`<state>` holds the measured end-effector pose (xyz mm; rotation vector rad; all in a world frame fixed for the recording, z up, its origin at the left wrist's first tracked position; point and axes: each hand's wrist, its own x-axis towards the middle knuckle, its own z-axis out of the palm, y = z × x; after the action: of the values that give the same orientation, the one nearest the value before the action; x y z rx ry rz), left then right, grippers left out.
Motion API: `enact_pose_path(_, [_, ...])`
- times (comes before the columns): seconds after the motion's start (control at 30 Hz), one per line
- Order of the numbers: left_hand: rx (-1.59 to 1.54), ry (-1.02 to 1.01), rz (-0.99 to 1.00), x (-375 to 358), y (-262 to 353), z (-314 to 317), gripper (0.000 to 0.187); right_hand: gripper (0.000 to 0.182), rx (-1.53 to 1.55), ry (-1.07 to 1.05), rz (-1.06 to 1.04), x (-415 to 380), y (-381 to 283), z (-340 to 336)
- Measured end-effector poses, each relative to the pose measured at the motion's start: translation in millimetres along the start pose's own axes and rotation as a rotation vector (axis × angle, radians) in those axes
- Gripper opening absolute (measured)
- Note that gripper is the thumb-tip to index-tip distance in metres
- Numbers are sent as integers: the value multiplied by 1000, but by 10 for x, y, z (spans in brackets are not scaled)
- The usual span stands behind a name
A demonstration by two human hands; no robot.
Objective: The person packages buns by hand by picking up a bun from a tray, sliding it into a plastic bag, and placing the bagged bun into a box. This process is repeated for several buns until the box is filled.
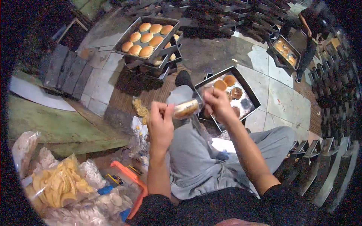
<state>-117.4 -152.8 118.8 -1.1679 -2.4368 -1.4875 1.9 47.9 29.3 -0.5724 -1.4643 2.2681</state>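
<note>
A bun in a clear printed plastic bag (186, 109) hangs between my two hands above my lap. My left hand (161, 122) pinches its left end, fingers closed. At the other end my right hand (219, 104) is closed on the bag's plastic; it is slightly blurred. Just beyond my right hand, a dark metal tray (252, 87) holds several loose buns (229, 80), some turned with their browned undersides up. My right hand and forearm hide part of that tray. Clear plastic bags (223, 145) lie on my lap.
Stacked trays (145, 57) of round buns stand ahead on the left. Bags of yellow plastic (62, 180) and an orange crate (130, 175) sit at my left. Another person (310, 49) stands far right near a bun tray (285, 52). Many metal trays (318, 152) line the right side.
</note>
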Motion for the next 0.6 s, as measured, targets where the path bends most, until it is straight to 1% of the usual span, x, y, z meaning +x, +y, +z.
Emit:
enact_pose_path(0.03, [-123, -46, -244, -121, -15, -26, 18, 22, 137, 29, 111, -131, 106, 81])
enact_pose_path(0.07, [-245, -91, -497, -294, -29, -55, 19, 21, 172, -15, 201, -207, 331, 49])
enact_pose_path(0.1, [-225, -87, -503, -492, -106, -55, 19, 21, 250, 5, 285, -286, 592, 44])
enact_pose_path(0.13, [-350, -91, -651, -700, -252, -8, 18, 22, 326, 23, 362, -354, 761, 57])
enact_pose_path(0.17, [-478, -96, -797, -873, -385, 52, 18, 21, 382, 88, 407, -459, 748, 182])
enact_pose_path(0.2, [-608, -109, -943, -874, -305, 73, 19, 21, 442, 161, 454, -546, 698, 292])
enact_pose_path(0.23, [-592, -121, -947, -909, -201, 110, 19, 24, 374, 113, 467, -567, 855, 225])
enact_pose_path(0.27, [-584, -93, -932, -978, -53, 182, 24, 24, 393, 128, 470, -606, 905, 211])
enact_pose_path(0.3, [-582, -69, -910, -989, 109, 286, 32, 27, 211, 159, 407, -605, 920, 189])
enact_pose_path(0.33, [-579, -97, -904, -1009, 137, 433, 32, 31, 26, 195, 340, -588, 942, 121])
enact_pose_path(0.37, [-502, -120, -747, -1042, 99, 596, 38, 39, 79, 225, 302, -581, 977, 16])
enact_pose_path(0.4, [-431, -143, -585, -1048, 36, 731, 47, 42, 428, 264, 445, -649, 735, -67])
enact_pose_path(0.43, [14, -301, -209, -991, 8, 800, 62, 45, 532, 232, 391, -640, 724, -245])
enact_pose_path(0.47, [0, -332, -189, -933, -17, 937, 62, 47, 633, 204, 337, -631, 747, -414])
enact_pose_path(0.5, [50, -456, -70, -842, 42, 1076, 65, 47, 642, 243, 318, -588, 828, -543])
enact_pose_path(0.53, [94, -579, 51, -762, 99, 1220, 69, 47, 411, 306, 259, -539, 987, -694])
enact_pose_path(0.57, [100, -579, 61, -680, 140, 1354, 61, 47, 177, 368, 210, -490, 1144, -849])
enact_pose_path(0.6, [76, -610, 79, -602, 89, 1482, 61, 47, 177, 410, 203, -409, 1388, -1091])
